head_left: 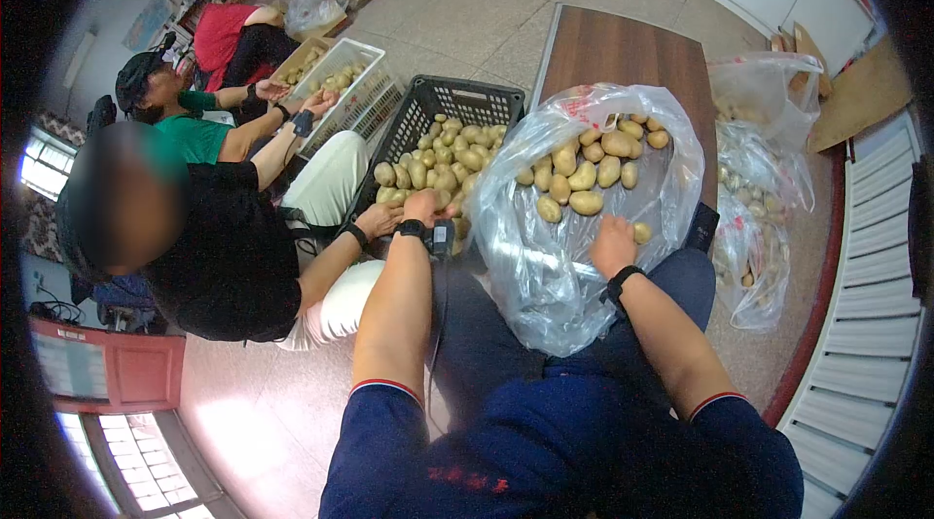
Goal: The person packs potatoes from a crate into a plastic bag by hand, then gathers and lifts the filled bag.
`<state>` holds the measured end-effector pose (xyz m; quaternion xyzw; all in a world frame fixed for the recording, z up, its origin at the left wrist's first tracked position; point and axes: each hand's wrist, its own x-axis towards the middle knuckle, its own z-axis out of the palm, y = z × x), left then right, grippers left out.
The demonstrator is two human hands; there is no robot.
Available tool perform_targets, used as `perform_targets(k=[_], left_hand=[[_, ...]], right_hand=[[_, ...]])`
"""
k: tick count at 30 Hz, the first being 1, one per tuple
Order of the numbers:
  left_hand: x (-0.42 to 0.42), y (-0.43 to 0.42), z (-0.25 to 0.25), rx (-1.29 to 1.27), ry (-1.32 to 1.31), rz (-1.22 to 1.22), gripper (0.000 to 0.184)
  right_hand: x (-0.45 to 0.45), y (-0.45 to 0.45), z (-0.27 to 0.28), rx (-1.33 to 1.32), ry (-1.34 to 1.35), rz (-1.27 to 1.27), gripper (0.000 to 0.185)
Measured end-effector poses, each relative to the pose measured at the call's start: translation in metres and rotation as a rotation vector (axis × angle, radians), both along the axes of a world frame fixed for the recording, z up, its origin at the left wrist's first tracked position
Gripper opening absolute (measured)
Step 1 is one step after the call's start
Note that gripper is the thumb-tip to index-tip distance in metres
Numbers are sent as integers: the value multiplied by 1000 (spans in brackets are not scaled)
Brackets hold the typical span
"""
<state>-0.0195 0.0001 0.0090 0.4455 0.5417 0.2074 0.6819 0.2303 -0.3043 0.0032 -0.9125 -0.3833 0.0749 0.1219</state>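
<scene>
My left hand (425,207) is over the front part of a black plastic crate (419,91) of potatoes (455,161). Its fingers curl down among the potatoes, and what they hold, if anything, is hidden. On my right, a clear plastic bag (530,271) lies spread open with a group of potatoes (586,169) towards its far side. Inside that bag my right hand (613,245) is closed, its fingertips turned out of sight. One single potato (642,232) lies right beside its knuckles. Dark bands circle both wrists.
A co-worker in black (229,256) sits close on my left, one hand (377,219) at the same crate. Beyond are a white crate (348,60) and other people. A brown board (623,52) lies ahead; filled plastic bags (754,178) stand at right.
</scene>
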Motion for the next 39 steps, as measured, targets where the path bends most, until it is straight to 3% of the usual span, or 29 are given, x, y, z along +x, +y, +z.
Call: perform_targets(k=[6, 8, 11, 14, 16, 19, 21, 23, 24, 26, 27, 28, 29, 30, 34, 39], left_hand=[[-11, 17, -17, 127, 285, 6, 19], [-28, 31, -34, 1162, 931, -939, 36], [-35, 48, -66, 1206, 872, -932, 49], [-29, 44, -49, 1101, 1015, -1023, 48], [-20, 31, -29, 1055, 1183, -1086, 33], [-12, 31, -18, 943, 1298, -1152, 22], [-12, 35, -12, 849, 1284, -1354, 24], [-21, 59, -63, 917, 1257, -1264, 21], [-20, 56, -67, 974, 1231, -1167, 19], [-27, 60, -67, 1064, 1134, -1245, 16], [-27, 75, -107, 1071, 948, -1004, 16], [-13, 50, -75, 704, 688, -807, 18], [2, 23, -39, 287, 263, -418, 21], [19, -7, 2, 39, 12, -67, 25], [53, -55, 70, -75, -118, -181, 26], [78, -85, 86, -51, -41, -408, 36]], right_hand=[[9, -1, -26, -58, 33, 23, 25], [20, -2, -51, 10, 68, 95, 26], [17, 0, -25, 126, 148, 125, 30], [14, 3, -20, 322, 164, 87, 37], [16, 5, -15, 290, 183, 50, 40], [19, 9, -22, 456, 417, -68, 44], [24, 16, -43, 469, 494, -151, 43], [27, 19, -48, 486, 575, -226, 42], [27, 19, -42, 495, 689, -259, 40], [27, 19, -30, 503, 805, -293, 38], [27, 18, -12, 520, 1100, -297, 35], [25, 18, 2, 531, 1396, -296, 33], [20, 19, 10, 532, 1395, -297, 33], [15, 21, 17, 577, 1457, -353, 32], [2, 32, 38, 526, 1549, -350, 36], [-22, 53, 61, 454, 1520, -189, 43]])
